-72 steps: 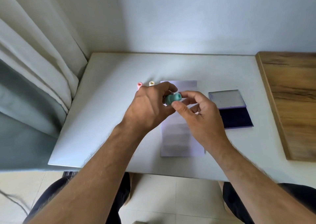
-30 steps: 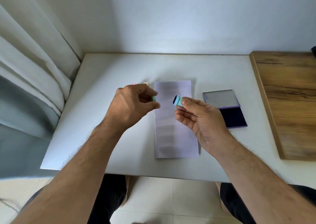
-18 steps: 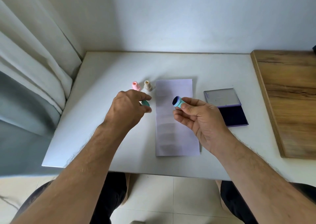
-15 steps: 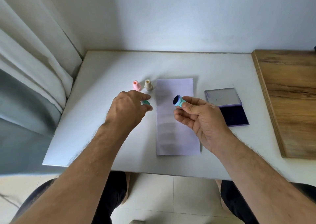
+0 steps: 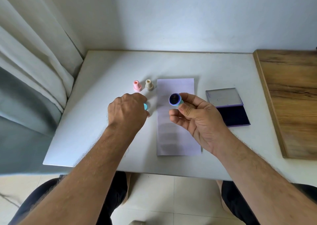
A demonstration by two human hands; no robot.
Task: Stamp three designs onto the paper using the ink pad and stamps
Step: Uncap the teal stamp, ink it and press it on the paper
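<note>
Bare forearms, dark trousers at the knees

Both forearms are uncovered and hairy, no sleeves, watch or rings showing; the left hand [image 5: 127, 112] and right hand [image 5: 199, 120] are ungloved.

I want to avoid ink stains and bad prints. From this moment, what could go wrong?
1. The right hand pinches the teal stamp with its inked face bare near the fingers; ink could smear onto skin or the paper.
2. The left hand holds the teal cap close to the pink stamp and beige stamp; it might knock them over.
3. The paper lies loose, so it may shift under pressing.
</note>
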